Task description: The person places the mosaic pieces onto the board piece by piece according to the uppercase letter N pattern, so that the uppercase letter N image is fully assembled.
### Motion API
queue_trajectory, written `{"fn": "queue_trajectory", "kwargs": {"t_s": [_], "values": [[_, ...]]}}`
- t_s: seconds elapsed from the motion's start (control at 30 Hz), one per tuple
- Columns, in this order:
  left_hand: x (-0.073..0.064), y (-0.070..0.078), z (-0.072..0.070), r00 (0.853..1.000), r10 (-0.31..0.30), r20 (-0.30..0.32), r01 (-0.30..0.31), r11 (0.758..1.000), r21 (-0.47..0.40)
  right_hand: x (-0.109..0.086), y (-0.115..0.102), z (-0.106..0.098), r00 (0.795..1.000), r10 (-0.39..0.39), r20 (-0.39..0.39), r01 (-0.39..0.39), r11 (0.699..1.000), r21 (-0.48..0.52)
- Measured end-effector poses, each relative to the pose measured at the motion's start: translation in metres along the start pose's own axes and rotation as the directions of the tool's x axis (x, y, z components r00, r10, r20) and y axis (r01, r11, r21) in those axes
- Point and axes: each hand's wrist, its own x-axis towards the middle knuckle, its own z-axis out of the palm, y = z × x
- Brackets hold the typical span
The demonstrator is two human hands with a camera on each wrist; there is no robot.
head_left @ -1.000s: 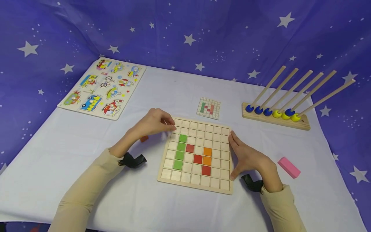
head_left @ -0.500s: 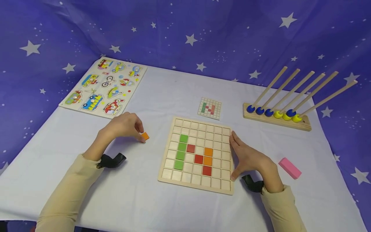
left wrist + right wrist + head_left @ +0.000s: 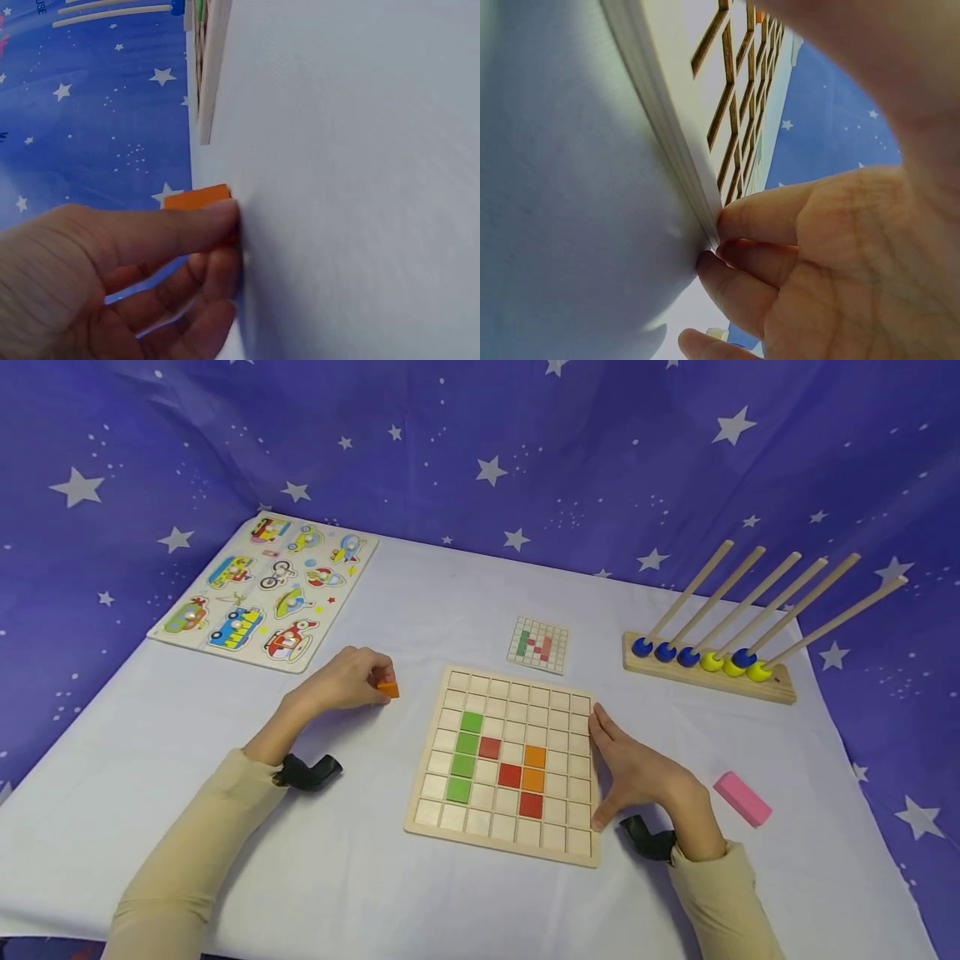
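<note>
Between thumb and fingers my left hand [image 3: 347,678] pinches a small orange square tile [image 3: 388,690], low over the cloth left of the board. In the left wrist view the orange tile [image 3: 196,198] shows above the thumb. The wooden grid board [image 3: 515,711] lies flat in front of me. On it sit a column of several green tiles [image 3: 464,766], three red tiles [image 3: 510,776] in a diagonal and two orange tiles [image 3: 534,768] stacked in one column. My right hand [image 3: 641,774] rests along the board's right edge, fingertips and thumb touching its side.
Behind the board lies a small pattern card [image 3: 537,645]. A vehicle picture puzzle [image 3: 264,593] is at the back left. At the back right stands a wooden peg rack [image 3: 708,668] with blue and yellow beads. A pink block [image 3: 742,798] lies right of my right hand.
My left hand went left from the board's upper left corner to the orange tile on the cloth, took hold of it, and has moved slightly back toward the board. The right hand stays put.
</note>
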Motion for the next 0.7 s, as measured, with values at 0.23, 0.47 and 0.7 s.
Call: {"fn": "queue_trajectory", "kwargs": {"t_s": [0.23,0.47,0.7], "values": [[0.018,-0.002,0.007,1.000,0.022,-0.005,-0.022,0.993,-0.116,0.001,-0.001,0.001,1.000,-0.003,-0.004,0.003,1.000,-0.013],[0.031,0.006,0.015,1.000,0.018,0.003,-0.016,0.966,-0.260,0.001,-0.001,0.001,1.000,0.000,-0.003,0.000,1.000,-0.017],[0.047,0.043,0.025,0.999,0.049,-0.002,-0.046,0.931,-0.363,0.002,0.001,0.001,1.000,-0.009,-0.003,0.009,1.000,-0.013]]}}
